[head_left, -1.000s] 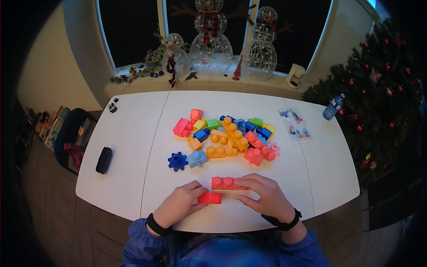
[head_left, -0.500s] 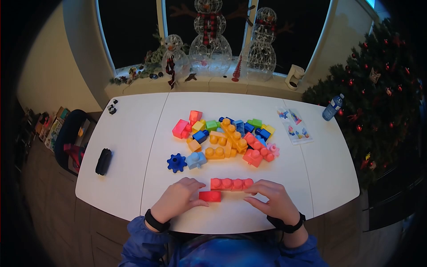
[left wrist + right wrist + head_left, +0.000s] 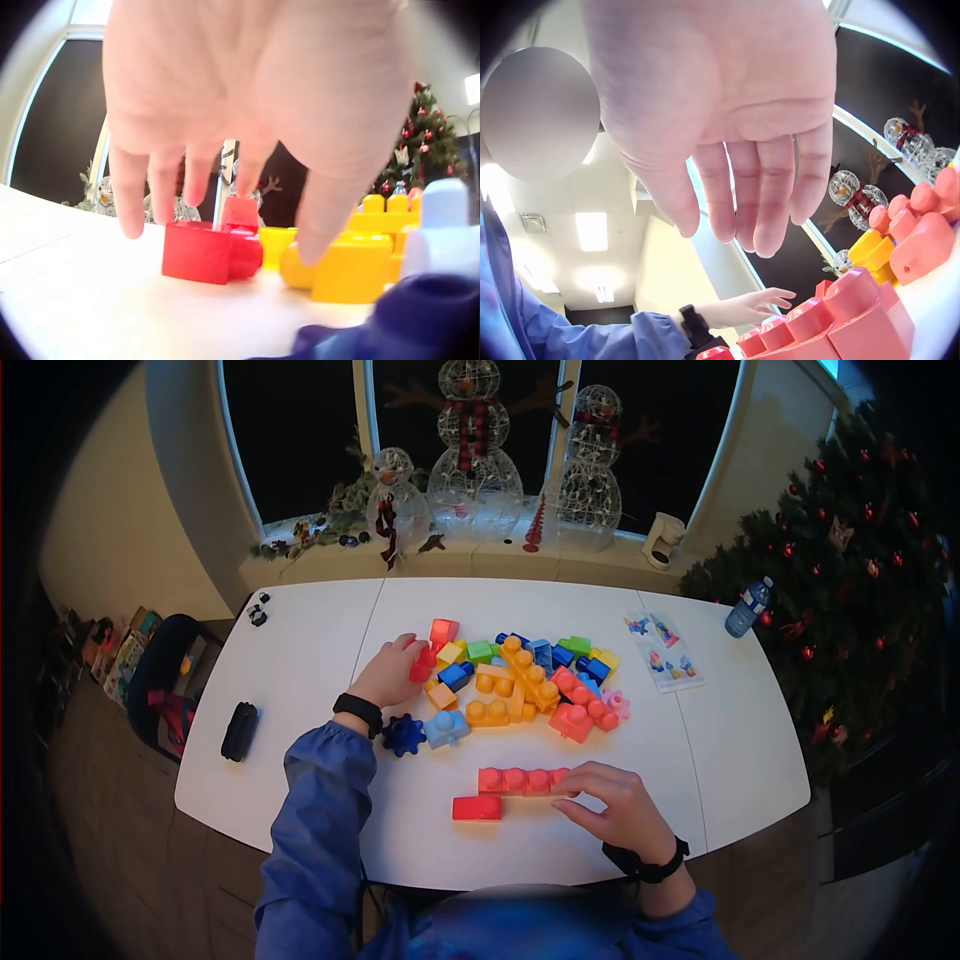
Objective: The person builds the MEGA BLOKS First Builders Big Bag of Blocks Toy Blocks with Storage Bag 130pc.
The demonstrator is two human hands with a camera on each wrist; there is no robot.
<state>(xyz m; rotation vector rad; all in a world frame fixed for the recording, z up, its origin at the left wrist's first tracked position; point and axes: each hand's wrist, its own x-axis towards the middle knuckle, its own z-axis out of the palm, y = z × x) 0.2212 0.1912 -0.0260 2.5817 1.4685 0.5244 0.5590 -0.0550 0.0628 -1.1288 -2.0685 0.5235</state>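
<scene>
In the head view, the left hand point(image 3: 385, 674) was stretched across the white, smooth-topped bench point(image 3: 290, 670) to the left side of a heap of multicoloured plastic blocks point(image 3: 525, 672). Its fingers were over a glossy red, boxy plastic block point(image 3: 421, 667), while a dark-blue toothed plastic wheel point(image 3: 404, 735) and a light-blue studded plastic block point(image 3: 445, 729) lay nearer the person. The right hand point(image 3: 618, 805) (a black band point(image 3: 648, 868) circled its wrist) hovered at the right end of a salmon-pink plastic row with four round studs point(image 3: 515, 782). A bright red rectangular plastic block point(image 3: 476, 809) lay just in front of that row's left end.

In the left wrist view, the left hand's fingers pointed straight down, spread apart, with the thumb wide of them. The boxy block sat on the bench below the fingers, and the thumb tip overlapped an orange plastic block point(image 3: 352, 271); whether it touched could not be told.

In the right wrist view, the right hand was relaxed and held nothing, its fingers extended and its thumb apart. The salmon-pink row lay below the fingertips, and wire-frame snowmen point(image 3: 859, 199) stood behind.
</scene>
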